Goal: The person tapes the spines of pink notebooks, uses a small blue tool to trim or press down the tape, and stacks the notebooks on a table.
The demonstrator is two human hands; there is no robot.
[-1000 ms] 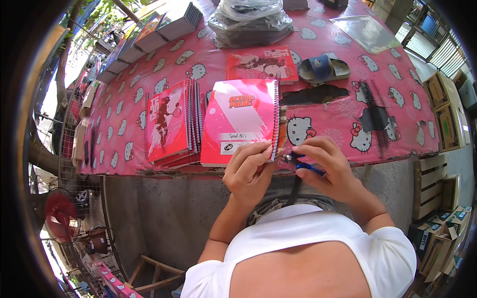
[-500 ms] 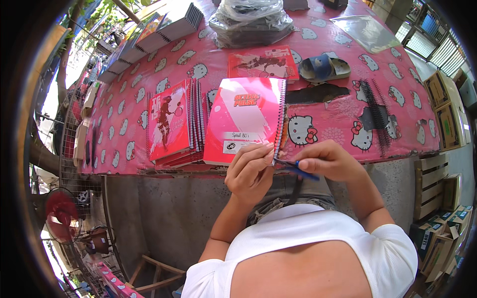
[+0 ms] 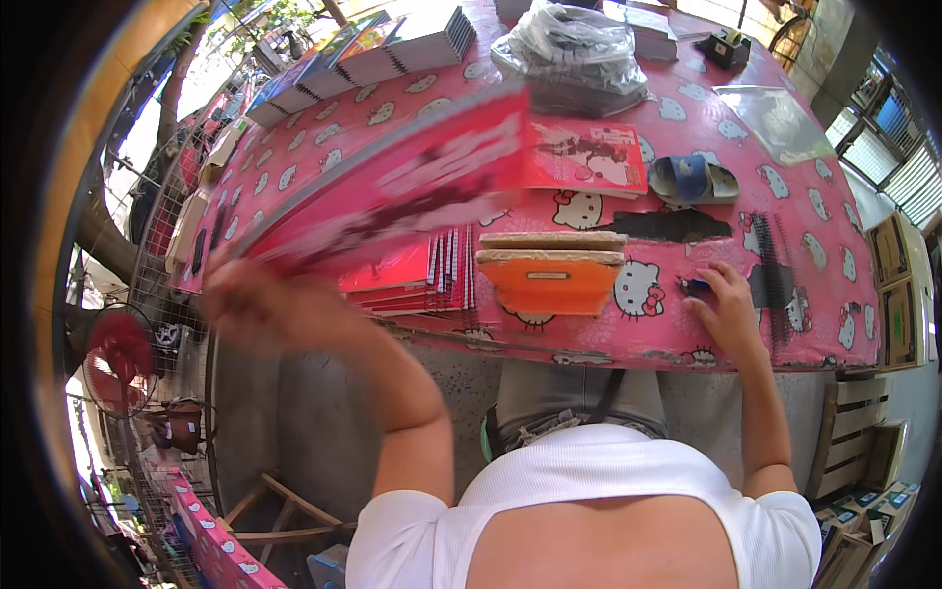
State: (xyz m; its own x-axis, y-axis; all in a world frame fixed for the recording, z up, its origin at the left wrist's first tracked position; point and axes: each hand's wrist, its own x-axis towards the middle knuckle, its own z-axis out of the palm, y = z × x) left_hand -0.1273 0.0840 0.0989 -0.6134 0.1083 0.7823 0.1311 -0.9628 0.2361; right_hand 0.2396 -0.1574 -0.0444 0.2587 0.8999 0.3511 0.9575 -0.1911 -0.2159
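Note:
My left hand [image 3: 260,309], smeared by motion, grips a pink and red spiral notebook [image 3: 392,191] by its lower left corner. The notebook is tilted in the air above a stack of red spiral notebooks [image 3: 422,275] and hides part of it. At the right, my right hand [image 3: 728,306] rests low over the table with fingers apart. Beside its fingertips lies a small dark and blue hand tool [image 3: 697,286], mostly covered, so its kind is hard to make out. Between the hands stands an orange block with worn wooden edges [image 3: 551,280].
Another red notebook [image 3: 589,157] lies behind the block, beside a blue slipper [image 3: 694,180]. Black spiral coils [image 3: 770,280] lie at the right. Farther back are a plastic-wrapped bundle [image 3: 569,64], rows of notebooks [image 3: 392,61], a clear sheet [image 3: 777,120] and a tape dispenser [image 3: 726,49].
The notebook has been lifted from the middle and swung left in my left hand, uncovering the orange block. My right hand has moved right, away from the notebook's spiral, and its fingers have spread.

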